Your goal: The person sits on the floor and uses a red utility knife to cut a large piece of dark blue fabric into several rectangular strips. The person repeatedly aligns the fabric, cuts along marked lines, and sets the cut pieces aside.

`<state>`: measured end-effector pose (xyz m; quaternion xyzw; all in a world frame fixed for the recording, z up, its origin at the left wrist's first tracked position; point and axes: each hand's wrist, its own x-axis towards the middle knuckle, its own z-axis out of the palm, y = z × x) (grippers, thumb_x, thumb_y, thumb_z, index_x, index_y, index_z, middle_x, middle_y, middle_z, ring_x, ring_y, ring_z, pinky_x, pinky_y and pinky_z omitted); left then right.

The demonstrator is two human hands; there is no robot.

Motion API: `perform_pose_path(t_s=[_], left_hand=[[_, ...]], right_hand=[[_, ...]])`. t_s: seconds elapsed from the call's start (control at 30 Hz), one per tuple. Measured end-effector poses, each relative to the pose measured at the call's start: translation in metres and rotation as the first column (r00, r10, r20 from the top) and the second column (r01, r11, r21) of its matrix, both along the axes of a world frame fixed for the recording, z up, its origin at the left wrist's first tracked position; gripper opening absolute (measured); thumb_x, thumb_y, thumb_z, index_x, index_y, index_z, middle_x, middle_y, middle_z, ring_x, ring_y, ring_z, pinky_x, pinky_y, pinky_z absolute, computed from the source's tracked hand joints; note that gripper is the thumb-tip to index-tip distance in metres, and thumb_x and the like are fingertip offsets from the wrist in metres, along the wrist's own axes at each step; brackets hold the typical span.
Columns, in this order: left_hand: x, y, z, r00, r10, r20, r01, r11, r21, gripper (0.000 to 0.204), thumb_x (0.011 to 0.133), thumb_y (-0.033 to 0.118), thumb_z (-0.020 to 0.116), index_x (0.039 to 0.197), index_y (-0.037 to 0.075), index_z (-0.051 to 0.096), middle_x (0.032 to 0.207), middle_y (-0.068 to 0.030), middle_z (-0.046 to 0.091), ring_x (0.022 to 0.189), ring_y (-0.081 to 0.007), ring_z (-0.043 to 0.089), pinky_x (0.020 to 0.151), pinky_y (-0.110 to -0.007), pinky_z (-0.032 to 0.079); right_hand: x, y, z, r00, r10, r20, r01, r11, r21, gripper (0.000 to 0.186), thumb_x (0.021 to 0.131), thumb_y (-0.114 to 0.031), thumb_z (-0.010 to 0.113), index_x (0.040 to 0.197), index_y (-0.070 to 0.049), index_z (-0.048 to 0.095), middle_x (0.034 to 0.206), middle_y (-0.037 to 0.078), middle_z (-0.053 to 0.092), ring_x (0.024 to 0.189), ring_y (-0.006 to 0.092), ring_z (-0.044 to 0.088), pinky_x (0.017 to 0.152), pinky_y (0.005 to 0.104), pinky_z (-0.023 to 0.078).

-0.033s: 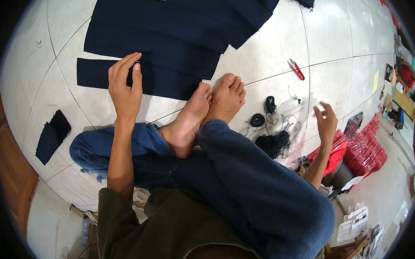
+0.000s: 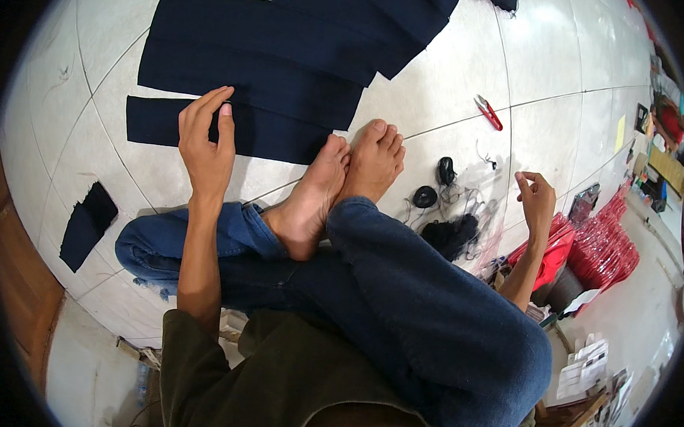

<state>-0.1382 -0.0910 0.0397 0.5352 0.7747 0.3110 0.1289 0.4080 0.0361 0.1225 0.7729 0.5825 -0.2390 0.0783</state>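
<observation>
Head view shows the left hand [image 2: 206, 145] flat, fingers spread, on the navy strip [image 2: 284, 136] lying on the floor [image 2: 452, 89], while the right hand [image 2: 537, 198] hovers empty, fingers loosely curled, near black thread spools [image 2: 433, 186].

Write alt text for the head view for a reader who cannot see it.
A person sits cross-legged on a white tiled floor, left hand flat on a dark cloth strip, right hand raised, empty. Thread spools and red snips lie nearby.
</observation>
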Motion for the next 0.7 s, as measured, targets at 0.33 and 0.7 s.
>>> perform_pose_path(t_s=[0.33, 0.7], left_hand=[[0.002, -0.006, -0.010, 0.983, -0.045, -0.176, 0.018, 0.989, -0.149, 0.071, 0.090, 0.036, 0.077, 0.149, 0.008, 0.047, 0.156, -0.0259, 0.036, 0.142, -0.0437, 0.035, 0.111, -0.056, 0.036], [-0.012, -0.032, -0.032, 0.980, 0.014, -0.198, -0.103, 0.887, -0.451, 0.125, 0.072, 0.063, 0.085, 0.163, 0.010, 0.017, 0.162, -0.0393, 0.002, 0.148, -0.0637, 0.001, 0.109, -0.081, 0.014]], right_hand=[[-0.135, -0.011, -0.035, 0.825, 0.553, -0.111, -0.417, 0.731, 0.540, 0.032, 0.094, -0.002, 0.068, 0.126, -0.002, 0.065, 0.134, 0.019, 0.063, 0.125, 0.0360, 0.060, 0.105, 0.0421, 0.048], [-0.303, 0.008, -0.112, 0.555, 0.811, -0.186, -0.617, 0.551, 0.562, 0.018, 0.089, -0.012, 0.072, 0.106, -0.007, 0.069, 0.094, 0.014, 0.063, 0.085, 0.0339, 0.067, 0.074, 0.0447, 0.055]])
